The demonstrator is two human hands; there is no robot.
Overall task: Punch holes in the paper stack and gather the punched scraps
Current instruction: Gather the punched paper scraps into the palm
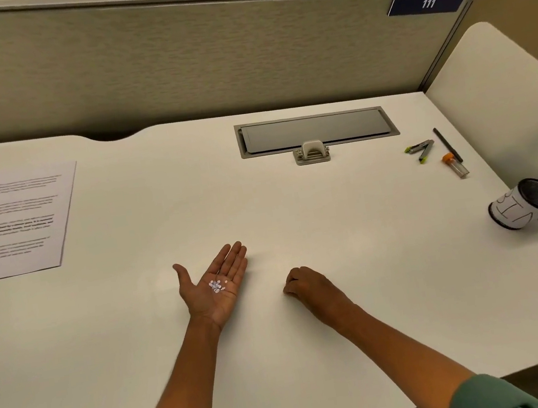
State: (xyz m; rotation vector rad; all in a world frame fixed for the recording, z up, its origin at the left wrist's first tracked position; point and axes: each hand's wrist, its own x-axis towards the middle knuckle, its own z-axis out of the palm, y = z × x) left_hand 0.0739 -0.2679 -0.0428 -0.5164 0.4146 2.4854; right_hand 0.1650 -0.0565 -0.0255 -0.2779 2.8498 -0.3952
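Resting palm-up on the surface (282, 357), my left hand (215, 285) lay flat-fingered with the punched scraps (216, 285) piled in its palm. My right hand (310, 286) sat knuckles-up, fingers curled on nothing visible. Paper stack (14, 222) lay far left, hole punch (311, 153) well beyond.

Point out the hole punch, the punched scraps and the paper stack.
hole punch (311, 152): head view, on its pale lever top.
punched scraps (216, 286): head view, middle of the small pile lying in the upturned left palm.
paper stack (14, 222): head view, middle of the printed top sheet.

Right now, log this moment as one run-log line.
left hand: palm up, carrying punched scraps | right hand: curled on desk | hole punch: idle | paper stack: far left
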